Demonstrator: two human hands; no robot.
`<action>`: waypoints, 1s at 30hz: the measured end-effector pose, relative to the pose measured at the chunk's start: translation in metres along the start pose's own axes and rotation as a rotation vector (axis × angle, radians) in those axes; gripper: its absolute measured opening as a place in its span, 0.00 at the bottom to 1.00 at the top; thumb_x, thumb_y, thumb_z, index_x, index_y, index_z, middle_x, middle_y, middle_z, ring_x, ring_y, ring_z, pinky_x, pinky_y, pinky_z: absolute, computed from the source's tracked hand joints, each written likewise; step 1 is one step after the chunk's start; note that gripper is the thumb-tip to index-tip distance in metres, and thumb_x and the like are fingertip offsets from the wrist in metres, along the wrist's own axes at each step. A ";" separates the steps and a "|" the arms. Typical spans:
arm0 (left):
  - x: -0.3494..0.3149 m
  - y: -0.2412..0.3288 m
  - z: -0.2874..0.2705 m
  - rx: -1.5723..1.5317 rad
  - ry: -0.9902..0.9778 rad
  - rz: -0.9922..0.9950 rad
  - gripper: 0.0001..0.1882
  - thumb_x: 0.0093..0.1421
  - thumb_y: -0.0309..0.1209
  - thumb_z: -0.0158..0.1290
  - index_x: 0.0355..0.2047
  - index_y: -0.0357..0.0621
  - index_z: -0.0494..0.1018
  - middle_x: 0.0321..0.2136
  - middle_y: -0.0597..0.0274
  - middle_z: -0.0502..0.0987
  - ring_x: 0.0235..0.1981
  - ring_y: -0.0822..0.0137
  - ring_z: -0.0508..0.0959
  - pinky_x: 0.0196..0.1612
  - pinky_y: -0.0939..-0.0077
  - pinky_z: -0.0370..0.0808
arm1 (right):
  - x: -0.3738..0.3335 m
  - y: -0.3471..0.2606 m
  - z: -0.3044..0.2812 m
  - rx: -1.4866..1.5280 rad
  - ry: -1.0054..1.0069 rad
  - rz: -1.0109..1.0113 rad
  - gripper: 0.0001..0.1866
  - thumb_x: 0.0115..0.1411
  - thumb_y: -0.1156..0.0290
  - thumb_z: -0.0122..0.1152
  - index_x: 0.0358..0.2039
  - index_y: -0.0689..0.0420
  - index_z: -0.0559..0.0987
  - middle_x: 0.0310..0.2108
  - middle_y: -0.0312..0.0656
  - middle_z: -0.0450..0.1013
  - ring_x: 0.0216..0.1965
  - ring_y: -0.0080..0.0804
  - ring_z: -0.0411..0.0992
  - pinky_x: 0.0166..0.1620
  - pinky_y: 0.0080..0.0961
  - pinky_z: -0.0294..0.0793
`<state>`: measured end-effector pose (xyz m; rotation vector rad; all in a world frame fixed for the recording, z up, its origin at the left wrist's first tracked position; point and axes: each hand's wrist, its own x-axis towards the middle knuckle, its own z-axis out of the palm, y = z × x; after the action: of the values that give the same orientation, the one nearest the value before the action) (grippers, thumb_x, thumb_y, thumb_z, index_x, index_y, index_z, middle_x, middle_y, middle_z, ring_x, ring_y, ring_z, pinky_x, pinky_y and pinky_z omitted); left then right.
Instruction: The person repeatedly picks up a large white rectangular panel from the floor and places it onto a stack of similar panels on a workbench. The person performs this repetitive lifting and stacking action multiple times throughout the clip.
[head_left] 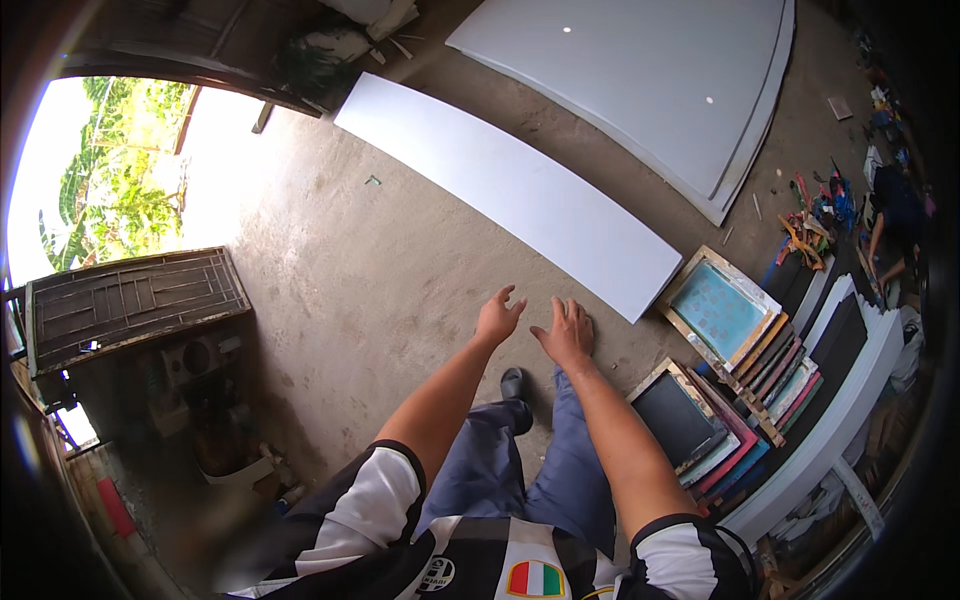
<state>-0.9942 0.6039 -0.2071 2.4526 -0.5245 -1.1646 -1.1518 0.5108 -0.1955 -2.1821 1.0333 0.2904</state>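
Handling the long white panel [508, 192] well likely requires widely spaced support, limiting flex. From where I stand, it lies flat on the floor [320, 230], beyond the left hand [498, 318] and right hand [567, 335]; each grip is empty and spread apart. Mind its near end, which sits just beside the stacked framed screens [718, 310].

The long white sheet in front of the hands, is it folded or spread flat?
Spread flat: the white sheet lies along the floor as one long strip, with no fold visible.
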 end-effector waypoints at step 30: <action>0.324 -0.159 -0.113 0.844 -0.223 0.327 0.47 0.65 0.43 0.59 0.76 0.57 0.44 0.76 0.49 0.46 0.77 0.47 0.44 0.75 0.51 0.50 | 0.323 -0.069 0.229 -0.327 0.119 0.175 0.38 0.62 0.68 0.60 0.71 0.59 0.59 0.72 0.58 0.52 0.73 0.54 0.52 0.63 0.54 0.67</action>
<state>-0.6875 0.6043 -0.4282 2.7023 -1.7042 -1.2391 -0.8672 0.5043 -0.4795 -2.4249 1.3247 0.4407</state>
